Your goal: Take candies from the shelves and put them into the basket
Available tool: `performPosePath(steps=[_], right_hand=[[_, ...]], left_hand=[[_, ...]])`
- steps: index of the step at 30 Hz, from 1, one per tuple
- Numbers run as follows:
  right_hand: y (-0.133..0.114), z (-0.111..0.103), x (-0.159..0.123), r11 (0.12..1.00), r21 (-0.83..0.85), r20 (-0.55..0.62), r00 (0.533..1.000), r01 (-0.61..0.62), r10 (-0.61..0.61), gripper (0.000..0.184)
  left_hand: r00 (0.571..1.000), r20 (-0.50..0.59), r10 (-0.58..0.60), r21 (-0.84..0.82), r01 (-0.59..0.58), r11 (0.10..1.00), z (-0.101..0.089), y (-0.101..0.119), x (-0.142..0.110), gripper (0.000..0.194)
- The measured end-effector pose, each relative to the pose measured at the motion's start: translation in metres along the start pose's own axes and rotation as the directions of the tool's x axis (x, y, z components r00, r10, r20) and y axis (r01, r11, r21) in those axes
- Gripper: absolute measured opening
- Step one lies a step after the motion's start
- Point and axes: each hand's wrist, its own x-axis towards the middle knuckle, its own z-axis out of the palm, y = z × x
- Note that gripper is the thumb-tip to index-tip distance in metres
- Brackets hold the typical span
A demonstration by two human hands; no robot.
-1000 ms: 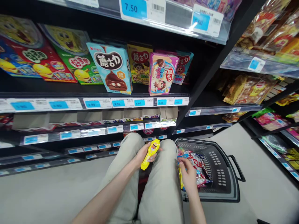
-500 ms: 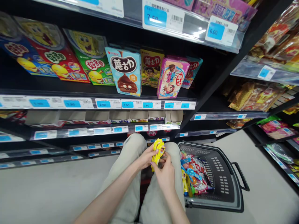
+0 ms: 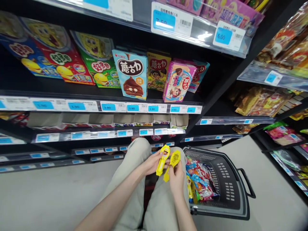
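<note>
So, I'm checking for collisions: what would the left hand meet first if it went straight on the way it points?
Probably the yellow piece in the right hand, close beside the left hand, though depth there is unclear.

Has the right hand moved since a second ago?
Yes. Judged against the basket, the right hand has moved left, from over it to beside the left hand.

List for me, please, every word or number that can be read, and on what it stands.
"蘑古力": light-blue box, yellow box, pink box.
"好多鱼": green box, red box, blue box.
"趣味泡泡": purple box, top; ending unclear.
"3.90": several price tags.
"6.00": upper-right price tag.
"7.50", under glare: tag beside it.
Too small, blurred or cut off: other print, including any on the two held yellow items.
</note>
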Motion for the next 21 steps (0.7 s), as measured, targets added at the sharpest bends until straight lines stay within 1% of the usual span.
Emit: performPosePath(steps=[3,5,7,10,14,18,21], right_hand=[[0.009,-0.002,0.004,0.986,0.164,-0.059,0.998,-0.013,0.023,0.027],[0.014,-0.003,0.006,0.96,0.279,-0.062,0.997,-0.032,0.051,0.028],[0.017,-0.003,0.006,0.933,0.354,-0.044,0.996,-0.058,0.078,0.029],[0.017,-0.004,0.006,0.913,0.402,-0.023,0.996,-0.068,0.085,0.029],[0.014,-0.004,0.005,0.892,0.448,-0.032,0.997,-0.054,0.076,0.029],[0.016,-0.003,0.004,0.86,0.505,-0.01,0.995,-0.08,0.099,0.026],[0.018,-0.003,0.004,0.846,0.518,0.019,0.991,-0.125,0.134,0.033]], left_hand=[[0.999,0.031,-0.013,0.007,0.013,1.0,0.0,0.0,-0.001,0.033],[0.999,0.053,-0.013,0.016,0.012,1.0,-0.001,0.0,-0.001,0.033],[0.997,0.071,-0.012,0.022,0.01,1.0,0.0,0.0,-0.001,0.033],[0.997,0.079,-0.013,0.03,0.01,0.999,0.001,0.0,-0.001,0.033],[0.997,0.081,-0.012,0.041,0.009,0.999,0.001,0.0,-0.001,0.035],[1.0,0.025,0.005,0.077,-0.007,0.997,-0.004,0.0,0.001,0.033],[0.998,0.029,-0.05,0.031,0.049,0.998,-0.006,0.001,0.002,0.036]])
